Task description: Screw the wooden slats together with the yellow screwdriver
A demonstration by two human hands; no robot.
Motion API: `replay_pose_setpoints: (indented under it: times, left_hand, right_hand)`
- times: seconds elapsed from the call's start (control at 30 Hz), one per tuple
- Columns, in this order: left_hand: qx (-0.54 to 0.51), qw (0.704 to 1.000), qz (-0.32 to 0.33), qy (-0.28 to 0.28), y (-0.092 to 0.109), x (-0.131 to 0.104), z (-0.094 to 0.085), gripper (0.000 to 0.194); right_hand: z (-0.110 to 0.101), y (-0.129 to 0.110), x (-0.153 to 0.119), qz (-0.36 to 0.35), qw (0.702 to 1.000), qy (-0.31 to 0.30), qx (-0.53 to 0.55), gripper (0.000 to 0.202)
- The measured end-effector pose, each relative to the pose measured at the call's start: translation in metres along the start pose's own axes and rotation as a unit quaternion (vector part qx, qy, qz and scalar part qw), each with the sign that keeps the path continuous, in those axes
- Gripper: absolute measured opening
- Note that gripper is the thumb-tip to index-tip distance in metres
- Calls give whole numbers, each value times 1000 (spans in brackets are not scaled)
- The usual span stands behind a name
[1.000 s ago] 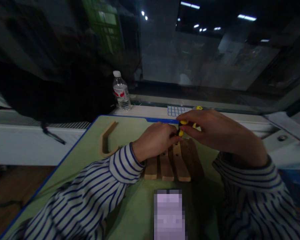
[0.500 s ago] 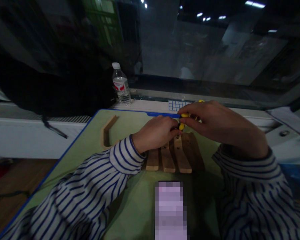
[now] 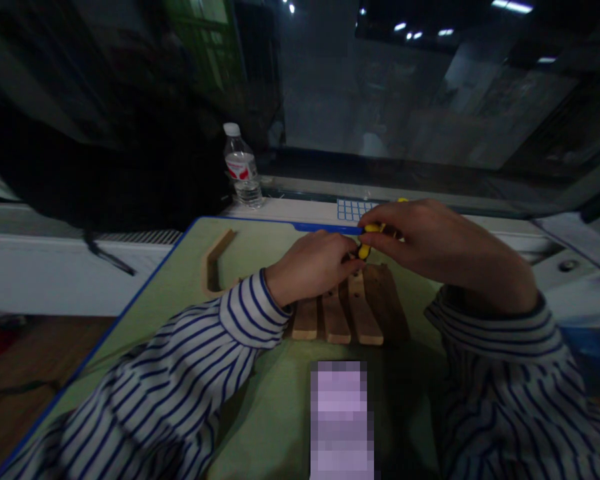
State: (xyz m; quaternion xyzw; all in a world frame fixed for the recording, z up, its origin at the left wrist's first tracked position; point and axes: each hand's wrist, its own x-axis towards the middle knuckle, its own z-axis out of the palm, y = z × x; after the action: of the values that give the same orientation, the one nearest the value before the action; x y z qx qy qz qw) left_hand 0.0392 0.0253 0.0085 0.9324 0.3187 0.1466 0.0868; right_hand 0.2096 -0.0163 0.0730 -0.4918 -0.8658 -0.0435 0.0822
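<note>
My left hand [image 3: 317, 267] reaches over the wooden piece, thumb and index finger pinched at the lower end of a small yellow-and-black object [image 3: 364, 253]. Above it, my right hand [image 3: 420, 233] pinches the object's upper yellow part; a bit of yellow also shows behind that hand. Its exact kind is too dark and covered to make out. Beneath the hands lies the wooden piece [image 3: 365, 325], with several slats and small dark holes; my left hand hides part of it. An angled wooden part [image 3: 211, 267] rests on the table to the left.
The green table [image 3: 175, 280] has a blue edge. A phone with a blurred screen [image 3: 341, 420] lies nearest me. On the sill stand a water bottle [image 3: 243, 167] and a blue-and-white grid card [image 3: 355, 210]. A black bag [image 3: 130, 180] is at the left.
Both hands stay at nearly the same spot. The fingers of my right hand have shifted very slightly on the yellow-and-black object.
</note>
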Motion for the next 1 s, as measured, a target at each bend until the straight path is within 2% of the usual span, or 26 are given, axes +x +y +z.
replay_pose_setpoints:
  times: [0.23,0.4,0.67,1.0]
  left_hand:
    - [1,999,-31,29,0,0,5,32]
    - [-9,999,-31,27,0,0,5,31]
    - [-11,999,-35,21,2,0,3,30]
    - [-29,1000,-8,8,0,2,1,25]
  right_hand:
    - [0,-1,0,3,1000,3,-3,30]
    - [-1,-4,-2,-6,1000,20,10,29]
    - [-2,-5,-1,-1,1000,2,22,26]
    - [-1,-2,-1,2,1000,8,8,28]
